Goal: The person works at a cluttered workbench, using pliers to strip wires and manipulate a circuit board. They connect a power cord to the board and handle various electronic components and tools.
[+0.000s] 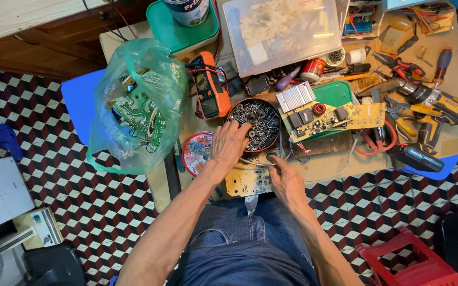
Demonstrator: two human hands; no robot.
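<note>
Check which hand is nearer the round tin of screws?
Left. The left hand has its fingers at the round tin of screws, touching its rim. The right hand is lower, over the yellow circuit board.

The left hand [230,142] covers part of the screw tin [255,124]; fingertips unclear.

Both bare forearms reach forward from the lap. The left hand [229,142] lies palm down, fingers spread; the right hand [287,181] curls, fingertips pinched together.
</note>
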